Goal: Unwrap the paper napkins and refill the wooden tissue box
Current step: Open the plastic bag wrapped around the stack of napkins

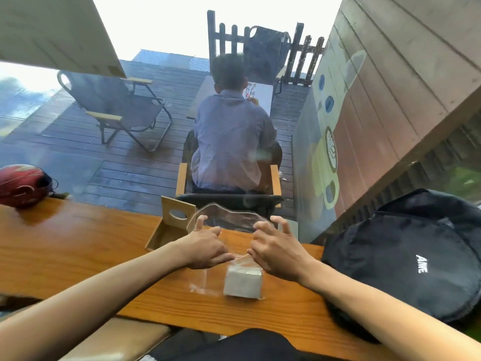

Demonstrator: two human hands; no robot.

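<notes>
Both hands (208, 247) (277, 252) gripping clear wrapper (231, 217) over wooden counter (78, 243), deck (125, 162) beyond.

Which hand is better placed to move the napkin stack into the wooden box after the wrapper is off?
Probably the left hand. The wooden tissue box lies open on its side just beyond it, left of the napkin stack. The right hand would have to cross over. Both hands now hold the clear wrapper.
</notes>
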